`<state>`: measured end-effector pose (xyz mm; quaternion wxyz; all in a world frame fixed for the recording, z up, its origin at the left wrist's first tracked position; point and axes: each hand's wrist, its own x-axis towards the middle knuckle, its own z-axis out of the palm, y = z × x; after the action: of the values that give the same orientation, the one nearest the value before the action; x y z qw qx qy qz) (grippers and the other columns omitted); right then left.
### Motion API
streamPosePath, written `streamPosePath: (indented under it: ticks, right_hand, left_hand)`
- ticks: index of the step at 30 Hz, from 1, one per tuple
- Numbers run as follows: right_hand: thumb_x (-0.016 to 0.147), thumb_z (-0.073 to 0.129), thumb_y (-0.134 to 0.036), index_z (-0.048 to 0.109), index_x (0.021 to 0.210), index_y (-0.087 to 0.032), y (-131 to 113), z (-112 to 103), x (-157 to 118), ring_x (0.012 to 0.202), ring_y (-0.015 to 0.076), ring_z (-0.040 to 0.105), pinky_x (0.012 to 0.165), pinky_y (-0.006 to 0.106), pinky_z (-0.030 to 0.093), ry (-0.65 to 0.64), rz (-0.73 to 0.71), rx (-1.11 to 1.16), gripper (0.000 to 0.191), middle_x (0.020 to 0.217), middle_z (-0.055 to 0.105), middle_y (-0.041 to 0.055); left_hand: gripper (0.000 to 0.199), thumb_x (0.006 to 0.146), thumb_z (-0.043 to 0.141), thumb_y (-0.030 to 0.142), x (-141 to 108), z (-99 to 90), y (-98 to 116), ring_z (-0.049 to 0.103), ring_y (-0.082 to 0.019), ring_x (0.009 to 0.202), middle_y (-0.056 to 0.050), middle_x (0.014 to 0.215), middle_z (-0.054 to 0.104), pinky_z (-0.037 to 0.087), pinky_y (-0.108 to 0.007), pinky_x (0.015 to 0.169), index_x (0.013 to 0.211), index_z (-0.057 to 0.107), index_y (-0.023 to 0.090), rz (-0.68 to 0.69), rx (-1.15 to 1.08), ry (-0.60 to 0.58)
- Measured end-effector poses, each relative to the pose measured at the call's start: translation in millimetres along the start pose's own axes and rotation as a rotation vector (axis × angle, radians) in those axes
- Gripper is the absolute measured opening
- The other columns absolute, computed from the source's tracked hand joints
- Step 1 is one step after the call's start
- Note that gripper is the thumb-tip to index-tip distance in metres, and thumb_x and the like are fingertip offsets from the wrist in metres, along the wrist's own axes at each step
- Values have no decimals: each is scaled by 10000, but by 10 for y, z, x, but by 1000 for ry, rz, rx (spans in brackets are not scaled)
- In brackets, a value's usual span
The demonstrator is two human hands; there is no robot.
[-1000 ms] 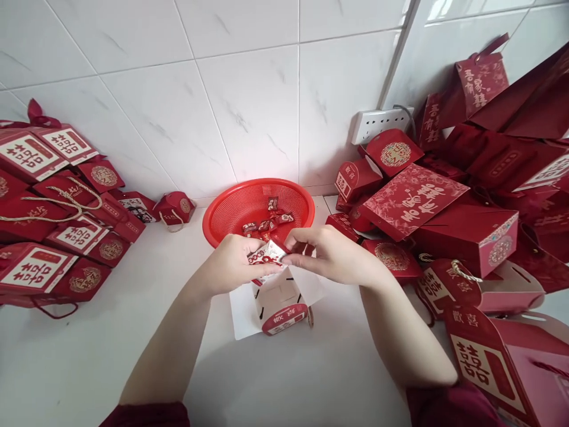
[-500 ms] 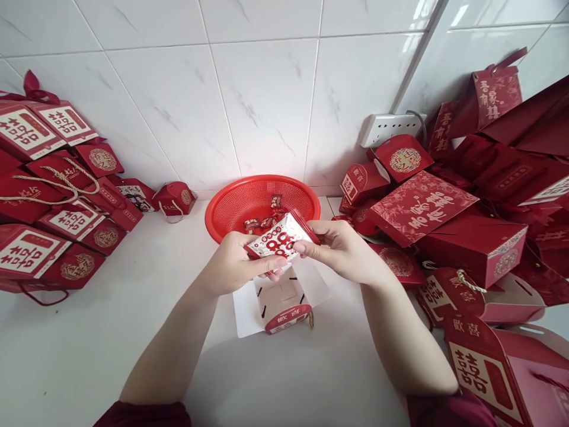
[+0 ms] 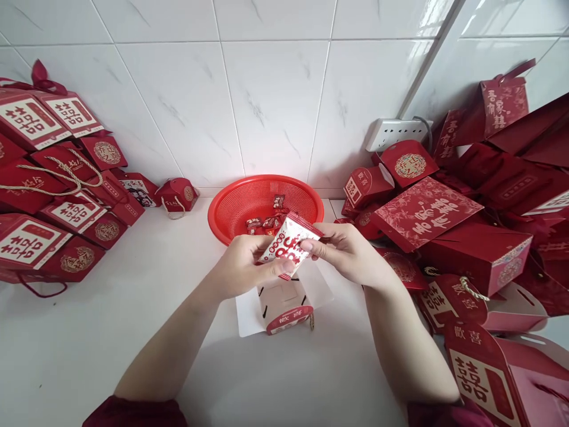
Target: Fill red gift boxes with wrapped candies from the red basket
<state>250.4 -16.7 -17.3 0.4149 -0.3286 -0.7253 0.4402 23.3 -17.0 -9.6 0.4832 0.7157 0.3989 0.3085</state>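
Observation:
Between my hands is a white and red snack packet (image 3: 288, 244) with red printed characters, tilted above an opened gift box. My left hand (image 3: 246, 264) grips its lower left side, thumb across the front. At the upper right side, my right hand (image 3: 344, 250) pinches it with the thumb on the printed face. Below lies the opened red gift box (image 3: 288, 318), pale inside, with flaps spread and a rope handle at its right. Just behind stands a red plastic basket (image 3: 222, 207) holding several small wrapped candies (image 3: 269, 223). My fingertips behind the packet are partly hidden.
Stacked red gift boxes (image 3: 35, 243) stand on the left, with one small box (image 3: 178, 194) near the wall. A large pile of red boxes (image 3: 475, 255) crowds the right side. A white power strip (image 3: 393, 134) is against the tiled wall (image 3: 275, 107).
The packet has turned steeper between my hands, its lower end now pointing further down. Both hands still hold it. The whole view has shifted slightly.

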Motion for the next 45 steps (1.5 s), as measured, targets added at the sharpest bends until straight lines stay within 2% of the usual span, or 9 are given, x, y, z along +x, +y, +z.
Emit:
streamPosePath:
  ticks: [4, 7, 11, 19, 23, 27, 32, 41, 45]
  right_hand:
    - [944, 630, -405, 651, 780, -158, -4, 1, -5, 683, 126, 526, 628, 246, 416, -105, 9, -14, 298, 720, 591, 2]
    - [954, 606, -426, 637, 784, -163, 22, 56, 38, 701, 126, 553, 649, 246, 450, -20, -8, 100, 315, 739, 593, 5]
    - [908, 678, -408, 638, 835, -170, 74, 107, 71, 760, 139, 580, 706, 269, 489, -14, -1, 156, 253, 817, 625, 17]
    - [874, 721, -422, 652, 810, -179, 38, -53, -35, 814, 186, 608, 771, 310, 506, 36, -18, -84, 260, 801, 652, 24]
    - [943, 641, -340, 676, 956, -185, -35, -125, -72, 846, 178, 606, 780, 295, 499, -43, -68, -149, 160, 921, 677, 42]
    - [1013, 478, -216, 609, 1220, -210, -67, -64, -73, 924, 163, 619, 826, 289, 497, -160, -115, -206, 246, 1122, 673, 61]
    - [979, 495, -174, 618, 1201, -207, 33, 181, -37, 899, 195, 664, 790, 308, 498, -462, 74, -472, 256, 1051, 718, 62]
    - [988, 452, -187, 638, 1148, -195, 1, 90, -80, 992, 227, 664, 825, 330, 486, -350, 158, -631, 246, 1102, 717, 82]
    - [987, 472, -213, 642, 1138, -205, -70, -30, -115, 933, 217, 676, 784, 320, 495, -285, 116, -628, 228, 1052, 720, 69]
  left_hand:
    - [357, 934, 608, 399, -32, -67, 48, 500, -86, 565, 8, 634, 525, 383, -192, 470, 680, 576, 150, 88, 80, 48]
    - [473, 947, 592, 377, -61, -34, 66, 404, -70, 495, 27, 538, 411, 319, -205, 434, 558, 444, 151, 171, 172, 175]
    - [494, 965, 555, 396, -75, 2, 85, 455, -82, 486, 17, 496, 466, 363, -212, 455, 541, 476, 154, 180, 222, 311]
    - [297, 907, 569, 507, -99, -182, 132, 647, -174, 789, -7, 901, 699, 460, -254, 620, 958, 646, 224, -27, 562, -18]
    - [248, 779, 678, 452, -47, -197, 51, 616, -184, 698, 1, 804, 674, 374, -258, 558, 864, 630, 224, -87, 818, -177]
    - [266, 854, 533, 372, 46, -212, -74, 522, -153, 564, -14, 635, 588, 283, -271, 522, 662, 557, 189, -154, 897, -229]
    - [382, 878, 475, 349, 106, -300, -154, 369, -114, 459, -6, 538, 462, 209, -295, 486, 540, 419, 182, -189, 796, -367]
    - [382, 889, 484, 346, 71, -367, -185, 456, -141, 468, -21, 556, 552, 237, -306, 475, 538, 528, 204, -107, 761, -376]
    - [253, 889, 528, 322, 95, -380, -157, 529, -143, 540, -5, 666, 637, 314, -277, 498, 710, 678, 226, -10, 734, -160]
